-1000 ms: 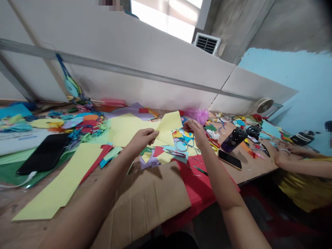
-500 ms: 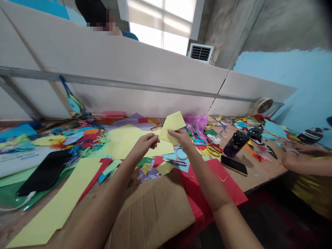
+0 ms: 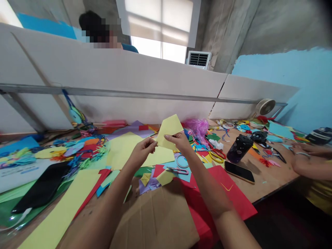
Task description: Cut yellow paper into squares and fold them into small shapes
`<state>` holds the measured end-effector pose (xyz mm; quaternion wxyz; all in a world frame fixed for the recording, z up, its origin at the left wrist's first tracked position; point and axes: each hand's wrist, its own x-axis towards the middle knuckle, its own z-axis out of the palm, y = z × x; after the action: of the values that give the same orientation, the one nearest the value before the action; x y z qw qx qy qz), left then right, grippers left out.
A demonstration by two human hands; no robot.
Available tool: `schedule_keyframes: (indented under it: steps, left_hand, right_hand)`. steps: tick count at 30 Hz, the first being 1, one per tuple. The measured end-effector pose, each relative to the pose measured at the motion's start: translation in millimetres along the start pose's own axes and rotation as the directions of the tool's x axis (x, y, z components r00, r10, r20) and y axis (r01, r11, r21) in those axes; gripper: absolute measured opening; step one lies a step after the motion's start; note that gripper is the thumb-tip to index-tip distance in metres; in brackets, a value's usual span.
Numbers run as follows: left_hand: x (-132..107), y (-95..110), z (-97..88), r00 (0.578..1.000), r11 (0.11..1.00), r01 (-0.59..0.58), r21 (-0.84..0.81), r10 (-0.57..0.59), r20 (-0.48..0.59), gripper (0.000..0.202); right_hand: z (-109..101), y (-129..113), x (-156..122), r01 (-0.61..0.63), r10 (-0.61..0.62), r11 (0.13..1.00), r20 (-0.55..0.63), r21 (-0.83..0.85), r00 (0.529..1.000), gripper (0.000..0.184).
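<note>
My right hand (image 3: 178, 141) grips a folded piece of pale yellow paper (image 3: 169, 127), thumb on top, raised above the worktable. At the paper's lower left corner, the fingers of my left hand (image 3: 145, 148) are pinched together on its edge. Larger yellow sheets (image 3: 124, 148) lie behind and beneath my hands. Below them are a pair of pink-handled snips (image 3: 178, 170), a clear ring of tape (image 3: 182, 160), a small folded yellow piece (image 3: 145, 179) and purple scraps (image 3: 150, 186).
Brown cardboard (image 3: 155, 214) and a red sheet (image 3: 220, 186) lie nearest me. To the right are yellow-and-red scissors (image 3: 217, 155), a phone (image 3: 239, 172), a dark tumbler (image 3: 240, 148) and another person's arm (image 3: 311, 162). A black phone (image 3: 41, 185) with a cable lies left.
My left hand has come closer to the paper and now meets its lower left corner. The paper has shifted slightly left. The camera view has tilted up a little.
</note>
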<state>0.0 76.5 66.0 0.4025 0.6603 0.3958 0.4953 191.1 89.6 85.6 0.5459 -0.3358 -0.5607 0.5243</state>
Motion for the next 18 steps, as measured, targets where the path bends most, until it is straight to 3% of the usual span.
schedule_keyframes:
  steps: [8, 14, 18]
  left_hand:
    - [-5, 8, 3.0, 0.998, 1.000, -0.009, 0.029, 0.007, 0.060, 0.040]
    - [-6, 10, 2.9, 0.998, 1.000, -0.003, 0.005, 0.003, -0.062, 0.037]
    - [-6, 9, 4.7, 0.993, 1.000, -0.023, -0.015, 0.021, -0.115, 0.036]
  right_hand:
    - [-1, -3, -9, -0.038, 0.041, 0.997, 0.045, -0.067, 0.998, 0.039]
    - [-9, -14, -5, 0.057, -0.060, 0.992, -0.021, -0.110, 0.998, 0.047]
    - [-6, -14, -4, 0.057, -0.054, 0.993, 0.029, -0.100, 0.998, 0.044]
